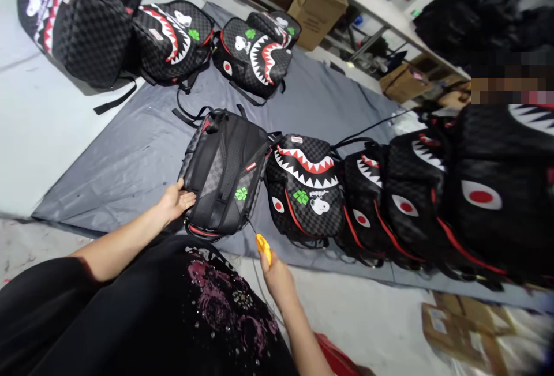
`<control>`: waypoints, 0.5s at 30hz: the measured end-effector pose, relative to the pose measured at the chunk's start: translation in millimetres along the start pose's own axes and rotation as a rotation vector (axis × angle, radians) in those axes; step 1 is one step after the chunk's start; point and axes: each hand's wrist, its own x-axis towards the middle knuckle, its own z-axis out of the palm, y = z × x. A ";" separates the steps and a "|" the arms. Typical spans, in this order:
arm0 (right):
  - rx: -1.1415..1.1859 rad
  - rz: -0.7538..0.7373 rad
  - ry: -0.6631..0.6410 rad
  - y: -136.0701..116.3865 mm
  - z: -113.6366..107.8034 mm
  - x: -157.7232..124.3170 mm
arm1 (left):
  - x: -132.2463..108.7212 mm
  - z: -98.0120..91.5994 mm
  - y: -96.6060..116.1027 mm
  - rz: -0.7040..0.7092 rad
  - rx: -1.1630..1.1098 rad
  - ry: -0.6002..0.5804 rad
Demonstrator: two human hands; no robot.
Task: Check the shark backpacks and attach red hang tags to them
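My left hand [176, 200] is open, its fingers stretched against the left edge of a black checked backpack [225, 174]. That backpack lies with its padded back and straps facing up; a green clover print shows near its lower right. In my right hand [277, 278] is a yellow-handled tool [263, 249] with a thin dark shaft. The shaft points at the lower right corner of the backpack, and I cannot tell whether its tip touches. Close by on the right is another backpack [307, 185], front up, with a shark-mouth print and a white cartoon dog.
Several similar backpacks [407, 203] stand in a row to the right. More backpacks [173, 41] sit across the grey sheet [142, 151]. Beyond are a cardboard box [318, 10] and a long shelf table [367, 18]. Wrapped cartons [459, 330] lie at lower right.
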 end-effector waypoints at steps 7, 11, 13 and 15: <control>0.017 0.085 0.051 -65.9 36.3 20.8 | 18.2 10.0 -3.1 -0.069 -0.075 -0.284; 0.023 0.089 0.085 -80.0 37.5 36.4 | 31.8 16.3 2.3 -0.098 -0.039 -0.487; 0.020 0.089 0.096 -81.6 38.1 39.4 | 36.6 12.7 5.9 -0.116 0.002 -0.587; 0.013 0.094 0.101 -82.6 38.1 40.5 | 40.9 7.2 9.3 -0.143 0.041 -0.668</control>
